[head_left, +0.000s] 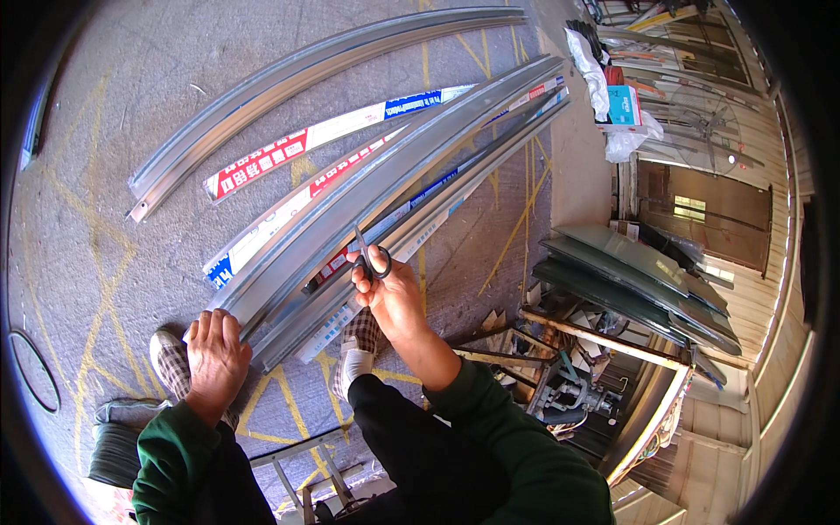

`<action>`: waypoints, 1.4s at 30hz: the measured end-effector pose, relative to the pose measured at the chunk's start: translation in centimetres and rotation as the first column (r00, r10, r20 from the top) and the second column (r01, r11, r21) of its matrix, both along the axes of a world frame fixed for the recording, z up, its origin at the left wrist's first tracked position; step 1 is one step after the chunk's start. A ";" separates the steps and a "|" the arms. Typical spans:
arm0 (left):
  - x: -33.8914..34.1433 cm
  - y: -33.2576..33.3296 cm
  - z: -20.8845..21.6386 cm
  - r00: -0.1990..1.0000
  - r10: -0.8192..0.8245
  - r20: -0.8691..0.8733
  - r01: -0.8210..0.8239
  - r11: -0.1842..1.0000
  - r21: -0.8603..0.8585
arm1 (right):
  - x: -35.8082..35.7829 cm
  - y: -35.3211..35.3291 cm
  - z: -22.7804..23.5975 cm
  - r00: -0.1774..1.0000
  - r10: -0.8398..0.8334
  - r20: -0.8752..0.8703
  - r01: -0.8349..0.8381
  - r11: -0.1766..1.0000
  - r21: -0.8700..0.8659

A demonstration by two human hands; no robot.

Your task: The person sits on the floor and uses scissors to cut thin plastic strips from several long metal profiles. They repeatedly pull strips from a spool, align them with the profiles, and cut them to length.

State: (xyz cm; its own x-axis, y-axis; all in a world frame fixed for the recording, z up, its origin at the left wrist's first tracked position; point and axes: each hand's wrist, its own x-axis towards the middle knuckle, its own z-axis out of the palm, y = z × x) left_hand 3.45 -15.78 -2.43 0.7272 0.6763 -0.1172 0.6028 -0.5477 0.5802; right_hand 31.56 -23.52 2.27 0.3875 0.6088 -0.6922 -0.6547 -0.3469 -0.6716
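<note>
My right hand (391, 297) grips a pair of scissors (361, 241) by its dark handles, the narrow blades pointing up and away from me. They are held over several long metal profiles lying slantwise in front of me. With fingers curled over it, my left hand (215, 357) holds the near end of one silvery metal profile (328, 223). Beside it lie more profiles, some bearing white strips with red and blue print, such as the printed strip (328, 133). Farther off lies a separate curved-looking metal profile (289, 83).
A spool of dark cord (114, 451) stands at lower left, near a black loop (33, 372) on the floor. Right of me are stacked dark panels (630, 276) and a framed machine (569, 394). A blue box (623, 105) sits at upper right. My feet are close to the profiles.
</note>
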 end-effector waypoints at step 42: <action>-7.8 0.0 1.1 0.972 0.219 -0.089 -0.236 0.923 -0.305 | -5.2 -0.7 1.8 0.495 0.848 -0.188 -0.843 0.522 0.133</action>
